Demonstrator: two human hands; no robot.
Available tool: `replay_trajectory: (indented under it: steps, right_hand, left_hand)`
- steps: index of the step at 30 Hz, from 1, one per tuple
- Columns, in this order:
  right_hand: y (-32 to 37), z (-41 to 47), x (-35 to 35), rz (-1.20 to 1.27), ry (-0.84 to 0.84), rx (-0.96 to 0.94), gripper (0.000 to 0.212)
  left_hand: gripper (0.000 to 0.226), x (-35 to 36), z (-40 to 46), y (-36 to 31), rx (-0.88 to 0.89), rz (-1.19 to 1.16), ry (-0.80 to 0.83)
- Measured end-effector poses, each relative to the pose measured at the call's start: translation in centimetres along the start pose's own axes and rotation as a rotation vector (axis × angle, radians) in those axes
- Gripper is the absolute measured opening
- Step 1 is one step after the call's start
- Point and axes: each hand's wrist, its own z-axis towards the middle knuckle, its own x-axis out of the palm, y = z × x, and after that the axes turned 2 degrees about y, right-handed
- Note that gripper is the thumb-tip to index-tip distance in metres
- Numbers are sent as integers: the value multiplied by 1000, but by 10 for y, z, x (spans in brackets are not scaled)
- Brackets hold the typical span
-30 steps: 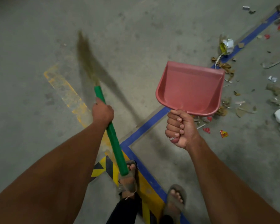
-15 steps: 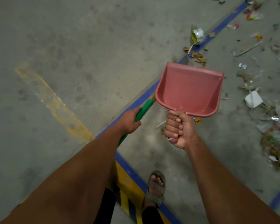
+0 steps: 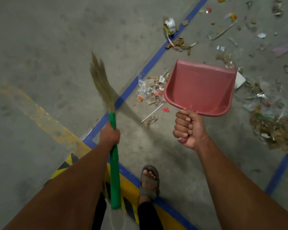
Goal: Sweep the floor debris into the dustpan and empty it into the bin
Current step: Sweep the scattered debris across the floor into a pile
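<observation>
My left hand grips the green handle of a grass broom. Its straw head points up and away, blurred, left of the blue floor line. My right hand grips the handle of a pink dustpan, held in the air with its empty scoop facing me. A small heap of scraps lies on the floor between broom head and dustpan. A bigger pile of debris lies at the right edge. No bin is in view.
Concrete floor with a blue tape line running diagonally and a worn yellow stripe at left. More litter is scattered along the line and at the top right. My sandalled foot stands by yellow-black hazard tape.
The broom has swung back to the left and its head is in view again; half a second ago it was under the dustpan. The view shifted, bringing the small scrap heap into sight.
</observation>
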Motion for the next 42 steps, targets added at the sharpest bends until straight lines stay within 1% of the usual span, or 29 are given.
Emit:
replay_trajectory:
  steps: [2,4,6,9,12,16,18,21,23,24,26,27,28,30,33,36,39,42]
  right_hand:
    - [-3,-12,-13,19,-5,-6,42]
    - [-5,-25,-27,36,-12,-16,42]
    - [-8,-37,-39,58,-10,-23,42]
    - [-8,-55,-52,83,-4,-42,41]
    - [-3,-68,-57,97,-5,-74,42]
    - [7,-82,-57,119,-6,-123,42]
    - [10,-89,-57,122,-11,-148,42]
    - [12,-97,-60,139,-10,-159,42]
    - [10,-103,-65,148,-4,-157,42]
    - [8,-106,-69,152,-1,-157,42]
    - [3,-110,-75,157,-7,-156,43]
    - [0,-112,-79,158,-16,-155,43]
    - [-3,-114,-82,157,-25,-153,43]
    - [-10,-117,-89,160,-38,-147,44]
    - [-18,-120,-98,167,-49,-141,44]
    - [-22,-123,-100,179,-46,-139,43]
    - [-19,-127,-94,174,-49,-142,43]
    - [-12,-127,-85,177,-27,-155,44]
  left_hand:
    - [52,29,-13,-17,40,90,112]
    - [56,58,-25,-41,108,125,207]
    - [55,79,-34,-68,218,126,280]
    - [64,99,-45,-107,400,96,339]
    - [69,102,-54,-130,524,33,299]
    - [66,88,-68,-128,640,49,124]
    - [66,77,-74,-118,604,60,56]
    - [66,69,-75,-91,457,66,-38]
    - [65,74,-73,-75,348,90,-68]
    - [65,79,-73,-69,279,108,-58]
    - [61,90,-73,-67,133,153,12]
    - [57,97,-73,-70,83,175,52]
    - [53,104,-72,-75,72,198,93]
    - [54,119,-73,-89,154,243,173]
    - [58,132,-77,-121,405,292,267]
    - [64,130,-83,-157,641,319,332]
    - [70,123,-91,-175,785,334,329]
    - [70,113,-99,-168,826,278,268]
